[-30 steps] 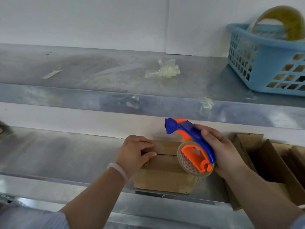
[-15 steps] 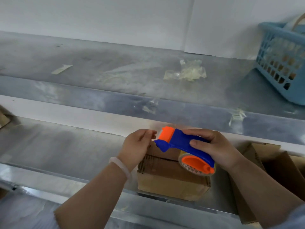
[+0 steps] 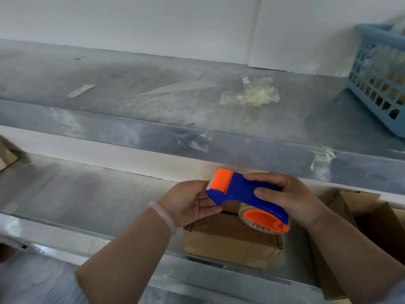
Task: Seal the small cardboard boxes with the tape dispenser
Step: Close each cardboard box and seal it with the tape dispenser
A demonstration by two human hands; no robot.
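- Head view, closest first: two bare forearms reach in from the bottom edge; the left wrist wears a pale bracelet (image 3: pixel 163 217)
- left hand (image 3: pixel 188 200) is turned palm up at the toothed front end of the tape dispenser (image 3: pixel 241 189); its fingers are only a little bent and touch the blue nose from below; the picture does not show if they pinch any tape
- right hand (image 3: pixel 291 196) holds the blue handle of the dispenser; its fingers curl over the top and its thumb presses on the side; the dispenser lies almost flat, orange roller end to the left, and the tape roll (image 3: pixel 242 213) with its orange middle hangs low on the right
- small cardboard box (image 3: pixel 230 240) sits on the lower shelf (image 3: pixel 87 194) close to the front edge, right under the dispenser and both hands; I cannot tell if the roll touches the box top
- just to the right stands a bigger open box (image 3: pixel 361 227) with its flaps up
- higher and farther back is the grey upper shelf (image 3: pixel 153 95); a crumpled wad of old tape (image 3: pixel 252 94) lies on it, and one flat strip (image 3: pixel 81 90) lies well to the left; small scraps stick to its front edge
- blue basket (image 3: pixel 372 88) stands at the far right of that shelf; what is inside is too blurred to tell
- white wall (image 3: pixel 153 23) is behind it all
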